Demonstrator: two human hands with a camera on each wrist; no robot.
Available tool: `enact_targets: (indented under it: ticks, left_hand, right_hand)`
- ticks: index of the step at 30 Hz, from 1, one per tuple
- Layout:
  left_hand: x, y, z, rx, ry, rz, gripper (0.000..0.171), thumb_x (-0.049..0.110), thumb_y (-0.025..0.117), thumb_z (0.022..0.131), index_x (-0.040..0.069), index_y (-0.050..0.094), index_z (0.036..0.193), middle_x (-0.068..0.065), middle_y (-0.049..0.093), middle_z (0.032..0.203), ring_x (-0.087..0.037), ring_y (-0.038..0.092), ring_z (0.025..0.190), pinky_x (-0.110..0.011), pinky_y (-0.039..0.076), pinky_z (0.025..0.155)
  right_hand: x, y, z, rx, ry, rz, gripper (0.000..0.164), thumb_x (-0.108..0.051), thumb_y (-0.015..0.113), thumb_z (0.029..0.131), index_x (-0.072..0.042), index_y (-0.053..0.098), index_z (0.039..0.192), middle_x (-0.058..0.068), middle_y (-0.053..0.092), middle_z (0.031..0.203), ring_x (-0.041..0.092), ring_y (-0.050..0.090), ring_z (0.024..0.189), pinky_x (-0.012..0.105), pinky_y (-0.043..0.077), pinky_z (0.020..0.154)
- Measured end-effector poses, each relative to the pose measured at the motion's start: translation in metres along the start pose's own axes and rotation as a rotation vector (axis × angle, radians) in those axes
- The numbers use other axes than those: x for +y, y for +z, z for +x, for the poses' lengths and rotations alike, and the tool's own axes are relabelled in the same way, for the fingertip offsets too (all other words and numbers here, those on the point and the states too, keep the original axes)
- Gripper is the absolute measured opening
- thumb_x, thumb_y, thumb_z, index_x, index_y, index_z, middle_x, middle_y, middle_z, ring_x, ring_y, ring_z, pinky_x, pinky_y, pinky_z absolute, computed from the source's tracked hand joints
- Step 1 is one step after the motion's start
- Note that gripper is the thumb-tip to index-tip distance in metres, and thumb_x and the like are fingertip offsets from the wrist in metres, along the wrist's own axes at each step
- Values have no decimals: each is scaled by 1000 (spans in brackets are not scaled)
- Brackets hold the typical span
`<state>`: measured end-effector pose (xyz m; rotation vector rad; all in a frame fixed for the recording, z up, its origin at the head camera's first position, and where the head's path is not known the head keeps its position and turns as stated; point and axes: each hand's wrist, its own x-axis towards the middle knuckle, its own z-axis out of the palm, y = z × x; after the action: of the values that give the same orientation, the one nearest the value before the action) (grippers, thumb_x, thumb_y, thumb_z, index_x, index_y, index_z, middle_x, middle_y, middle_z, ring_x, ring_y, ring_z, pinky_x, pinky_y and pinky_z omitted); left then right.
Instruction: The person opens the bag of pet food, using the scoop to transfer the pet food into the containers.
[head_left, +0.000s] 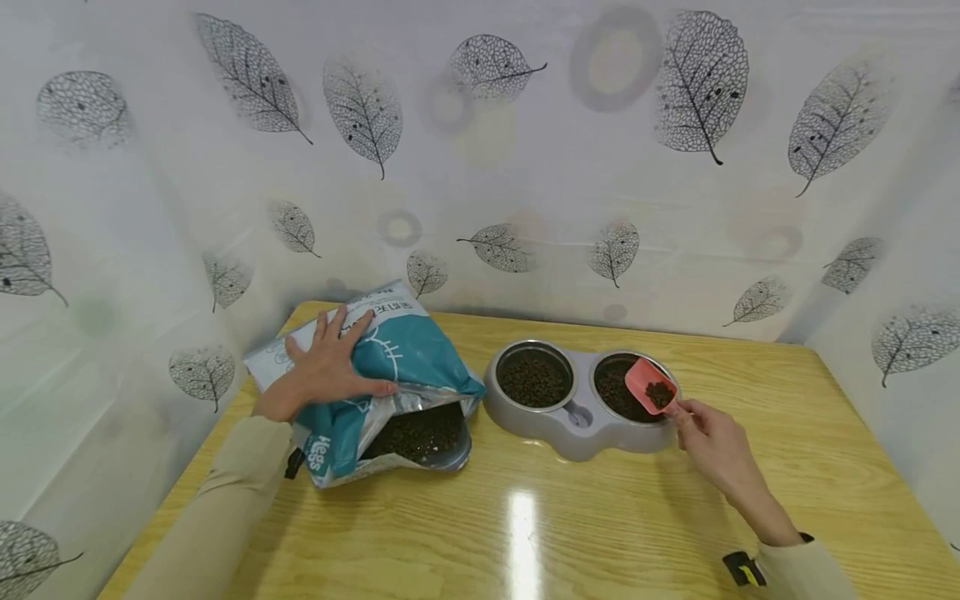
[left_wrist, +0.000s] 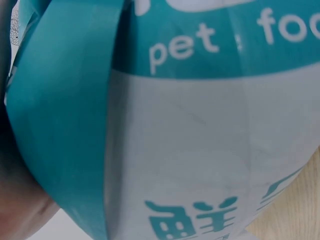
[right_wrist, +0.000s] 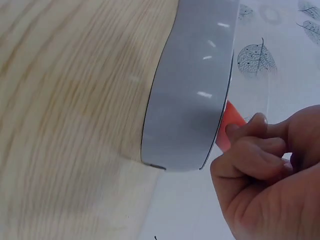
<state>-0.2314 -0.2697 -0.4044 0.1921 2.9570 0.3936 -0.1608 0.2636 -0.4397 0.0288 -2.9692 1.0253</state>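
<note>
In the head view my left hand rests with spread fingers on a teal and white pet food bag, which lies on its side. Brown kibble shows in the bag's open mouth. My right hand pinches the handle of a pink scoop with some kibble in it. The scoop is over the right bowl of a grey double pet bowl. Both bowls have kibble in them. Up close in the left wrist view is the bag's printed side. Curled fingers show in the right wrist view, beside the bowl stand.
The wooden table bears the bag at the left and the double bowl right of its middle. Behind and at both sides hangs a white sheet with leaf prints, close to the table's edges.
</note>
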Motion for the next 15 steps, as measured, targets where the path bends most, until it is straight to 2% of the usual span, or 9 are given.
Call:
enact_targets:
  ticks: [3, 7, 12, 15]
  left_hand:
    - [0, 0, 0, 0, 0, 2, 129, 81, 71, 73, 22, 7, 167, -25, -4, 171, -55, -10, 155, -91, -5, 102]
    - [0, 1, 0, -5, -4, 3, 129, 81, 71, 72, 23, 7, 167, -25, -5, 171, -55, -10, 155, -91, -5, 103]
    - [-1, 1, 1, -10, -8, 9, 129, 83, 70, 72, 24, 5, 167, -24, -7, 171, -54, -12, 155, -91, -6, 103]
    - [-1, 1, 1, -9, -10, 7, 130, 83, 70, 72, 24, 5, 167, -24, -7, 172, -54, -12, 155, -91, -6, 103]
  right_hand:
    - [3, 1, 1, 52, -57, -85, 46, -30, 44, 111, 10, 64, 125, 4, 58, 66, 12, 42, 54, 29, 34, 55]
    - [1, 4, 4, 108, -132, -178, 35, -18, 51, 108, 12, 67, 116, 4, 53, 62, 14, 38, 53, 28, 30, 52]
    - [-5, 11, 9, 101, -198, -213, 28, -14, 56, 106, 11, 68, 109, 5, 54, 63, 15, 40, 55, 30, 31, 54]
    - [-8, 13, 9, 121, -227, -236, 24, -13, 57, 105, 9, 67, 102, 3, 49, 60, 15, 39, 53, 29, 30, 52]
